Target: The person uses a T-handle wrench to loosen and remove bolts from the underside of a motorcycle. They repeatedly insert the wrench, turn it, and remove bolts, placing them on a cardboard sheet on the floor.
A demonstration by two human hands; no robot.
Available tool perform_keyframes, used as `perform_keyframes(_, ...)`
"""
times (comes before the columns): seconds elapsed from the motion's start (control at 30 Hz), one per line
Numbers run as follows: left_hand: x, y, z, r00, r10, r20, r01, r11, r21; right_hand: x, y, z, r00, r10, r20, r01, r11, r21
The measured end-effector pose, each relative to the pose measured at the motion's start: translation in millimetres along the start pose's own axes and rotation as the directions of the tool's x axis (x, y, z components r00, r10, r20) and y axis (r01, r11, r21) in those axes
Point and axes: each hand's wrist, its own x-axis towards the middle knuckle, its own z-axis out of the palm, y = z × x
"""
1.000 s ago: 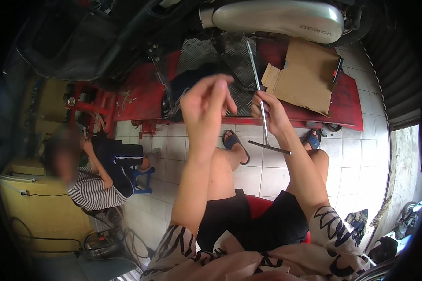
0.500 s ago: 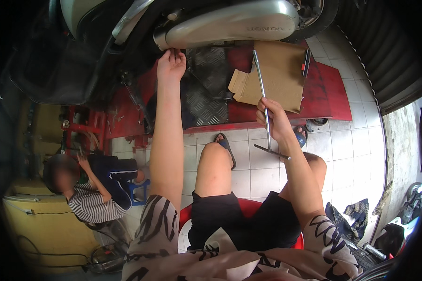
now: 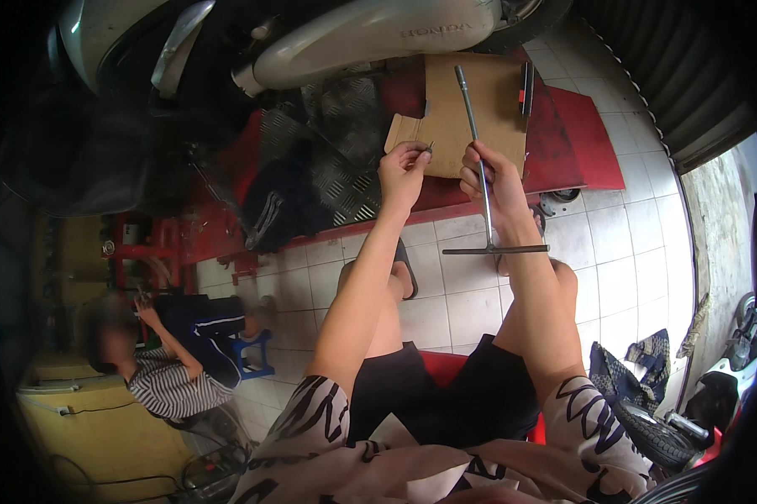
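**Left hand (image 3: 403, 174) leaves silver motorbike casing (image 3: 362, 46), pinching small dark piece (image 3: 430, 149)**

The left hand, at the casing's lower edge half a second ago, now holds the piece, possibly a bolt, in its fingertips before the cardboard box (image 3: 471, 97); work seems shifted off the casing. The right hand (image 3: 500, 181) still grips the T-handle socket wrench (image 3: 485, 206) by its shaft, crossbar now level.

Both bare forearms (image 3: 357, 281) forward, left grip (image 3: 401, 178) in a pinch, right grip (image 3: 504, 181) in a curl.
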Motion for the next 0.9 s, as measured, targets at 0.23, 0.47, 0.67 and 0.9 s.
perform_keyframes(0.23,-35,15,3,0.954,-0.166,0.248,0.254,0.887,-0.385,14,21,17,0.992,0.098,0.078,-0.086,0.985,-0.147)
perform_keyframes(0.47,-61,44,-36,0.752,-0.376,0.541,0.562,0.795,-0.229,45,58,29,0.984,0.163,0.075,-0.124,0.919,-0.374)
perform_keyframes(0.67,-68,22,-91,0.309,-0.239,0.921,0.685,0.728,-0.041,62,75,62,0.972,0.173,0.159,-0.057,0.830,-0.555)
perform_keyframes(0.9,-56,31,-117,0.327,-0.098,0.940,0.622,0.771,-0.136,82,100,71,0.982,0.075,0.171,0.000,0.914,-0.405)
